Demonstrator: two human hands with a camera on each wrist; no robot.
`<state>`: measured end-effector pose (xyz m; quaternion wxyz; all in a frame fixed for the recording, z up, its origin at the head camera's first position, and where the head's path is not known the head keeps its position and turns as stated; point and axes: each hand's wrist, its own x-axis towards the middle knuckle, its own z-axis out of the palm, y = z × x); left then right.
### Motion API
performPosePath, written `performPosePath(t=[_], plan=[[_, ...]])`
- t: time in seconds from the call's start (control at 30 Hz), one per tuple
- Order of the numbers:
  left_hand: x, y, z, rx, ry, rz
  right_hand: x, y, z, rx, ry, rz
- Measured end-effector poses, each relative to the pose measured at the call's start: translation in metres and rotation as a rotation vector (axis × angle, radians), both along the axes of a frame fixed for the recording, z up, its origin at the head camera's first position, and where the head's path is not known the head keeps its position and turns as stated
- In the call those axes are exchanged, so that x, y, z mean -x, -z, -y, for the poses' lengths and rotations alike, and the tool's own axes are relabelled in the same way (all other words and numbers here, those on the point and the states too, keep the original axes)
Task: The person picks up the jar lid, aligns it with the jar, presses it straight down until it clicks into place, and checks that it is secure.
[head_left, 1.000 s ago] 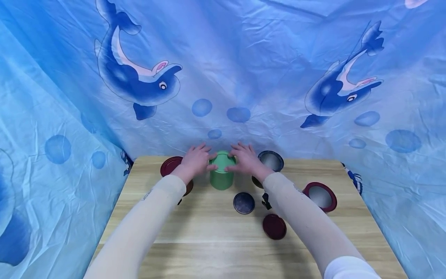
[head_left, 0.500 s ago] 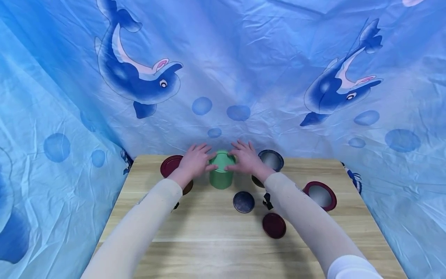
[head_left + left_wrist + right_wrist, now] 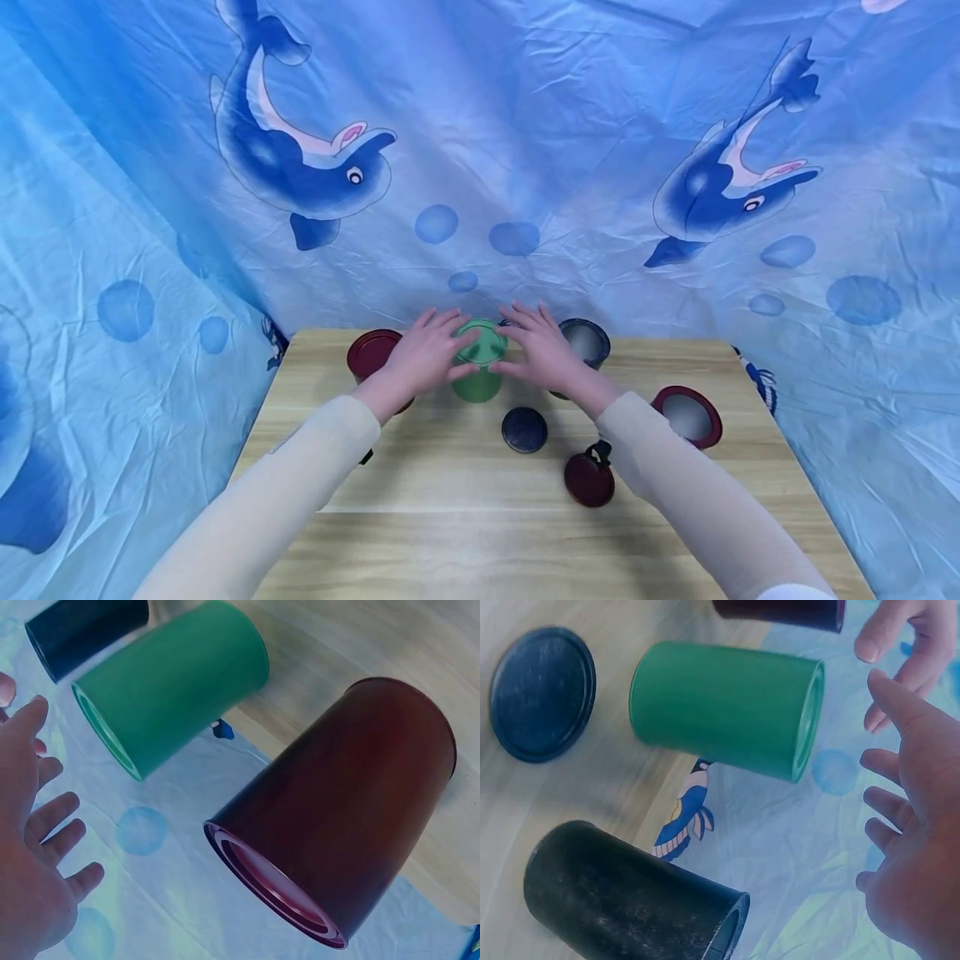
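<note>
A green can (image 3: 477, 387) with its lid on stands near the back edge of the wooden table. My left hand (image 3: 423, 354) hovers at its left with fingers spread, holding nothing. On the other side, my right hand (image 3: 546, 354) is likewise spread and holds nothing. Both wrist views show a gap between the hands and the green can (image 3: 176, 686). Beside my left hand stands a dark red can (image 3: 337, 810) with a lid on, partly hidden by that arm in the head view. A dark can (image 3: 630, 892), its top uncovered, is near my right hand.
A dark blue lid (image 3: 525, 430) lies in front of the green can, and a dark red lid (image 3: 589, 482) lies nearer. An uncovered dark red can (image 3: 687, 418) stands at the right. Blue dolphin-print cloth (image 3: 465, 150) encloses the table's back and sides.
Both hands have come off the green can's lid rim, rising and spreading slightly apart. The green can stays in place with its lid on.
</note>
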<state>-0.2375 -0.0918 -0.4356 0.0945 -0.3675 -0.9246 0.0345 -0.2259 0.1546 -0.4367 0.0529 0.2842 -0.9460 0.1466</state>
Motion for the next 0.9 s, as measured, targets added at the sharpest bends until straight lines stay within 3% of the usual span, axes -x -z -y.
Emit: performPosePath(t=[0.2,0.4,0.9], plan=[[-0.021,0.001,0.004,-0.048,0.045,-0.024,-0.027,0.009,-0.011,0.071,-0.044,-0.044],[-0.041,0.009,0.005,-0.062,0.084,-0.049,-0.047,0.025,-0.019,0.116,-0.056,-0.037],[-0.073,0.049,-0.002,-0.085,0.119,-0.016,-0.062,0.073,-0.039,0.106,-0.057,0.023]])
